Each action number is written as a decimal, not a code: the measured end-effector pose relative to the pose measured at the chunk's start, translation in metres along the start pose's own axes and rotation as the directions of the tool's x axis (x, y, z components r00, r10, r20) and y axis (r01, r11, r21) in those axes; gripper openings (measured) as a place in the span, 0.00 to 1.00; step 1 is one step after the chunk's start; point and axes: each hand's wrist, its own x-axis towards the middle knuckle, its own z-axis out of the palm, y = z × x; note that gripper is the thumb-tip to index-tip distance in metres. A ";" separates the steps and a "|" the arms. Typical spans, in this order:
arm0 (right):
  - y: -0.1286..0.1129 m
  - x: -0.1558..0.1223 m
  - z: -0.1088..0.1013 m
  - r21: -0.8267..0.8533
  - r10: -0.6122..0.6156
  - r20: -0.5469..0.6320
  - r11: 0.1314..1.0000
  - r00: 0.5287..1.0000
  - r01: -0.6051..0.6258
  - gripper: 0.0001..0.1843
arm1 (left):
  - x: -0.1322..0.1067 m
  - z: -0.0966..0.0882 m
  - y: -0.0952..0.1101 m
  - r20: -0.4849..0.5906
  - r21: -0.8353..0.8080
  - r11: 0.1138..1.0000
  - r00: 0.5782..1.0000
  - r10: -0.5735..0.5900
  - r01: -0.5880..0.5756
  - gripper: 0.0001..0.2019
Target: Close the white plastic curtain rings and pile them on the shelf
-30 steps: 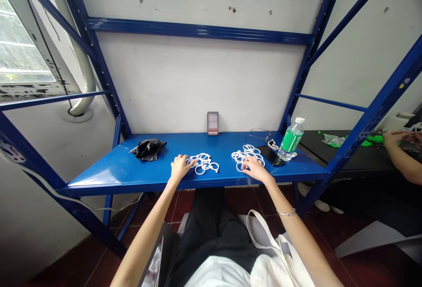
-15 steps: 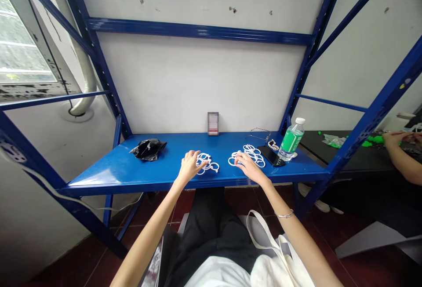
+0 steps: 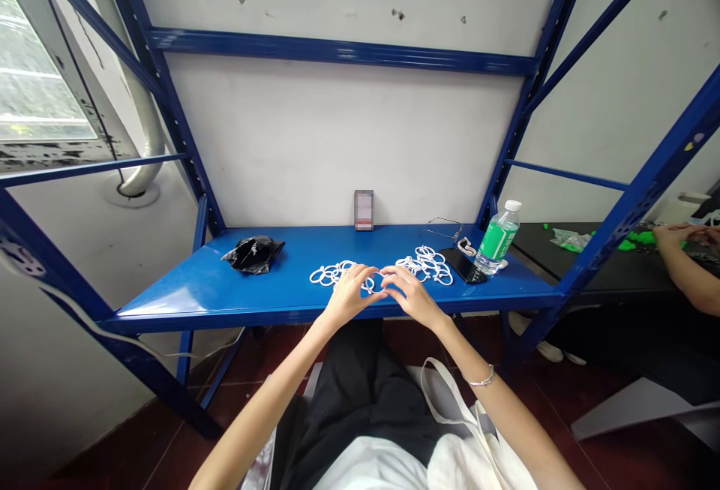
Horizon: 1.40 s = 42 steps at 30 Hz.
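Note:
Two heaps of white plastic rings lie on the blue metal shelf [image 3: 185,299]: a left heap [image 3: 328,274] and a right heap [image 3: 428,265]. My left hand [image 3: 351,293] and my right hand [image 3: 409,291] meet between the heaps, near the shelf's front edge. Their fingertips are pinched together on a white ring [image 3: 372,285] held between both hands. The rest of that ring is partly hidden by my fingers.
A crumpled black bag [image 3: 253,254] lies at the left of the shelf. A small box [image 3: 364,210] stands against the wall. A black phone [image 3: 464,265] and a green-labelled water bottle [image 3: 496,238] sit at the right. Another person's hand [image 3: 675,238] works on the neighbouring black table.
Both hands left their separate heaps and came together at the middle of the shelf, now pinching a ring between them. The left heap is uncovered.

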 end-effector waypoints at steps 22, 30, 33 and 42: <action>-0.005 -0.001 -0.007 0.017 0.043 -0.249 0.999 0.967 -0.040 0.08 | 0.000 -0.017 0.015 -0.077 0.022 0.978 0.975 0.206 -0.205 0.20; -0.006 -0.001 -0.003 0.002 0.070 -0.238 0.997 0.969 -0.071 0.09 | 0.000 -0.015 0.013 -0.041 0.037 0.981 0.981 0.190 -0.189 0.18; 0.004 0.000 -0.004 -0.077 0.109 -0.185 0.989 0.977 -0.125 0.10 | 0.002 -0.013 0.002 -0.017 0.078 0.991 0.994 0.107 -0.106 0.18; 0.078 -0.020 -0.038 -0.422 0.438 -0.175 0.776 0.882 -0.470 0.12 | -0.004 -0.004 -0.071 -0.052 0.293 0.908 0.953 -0.298 0.300 0.19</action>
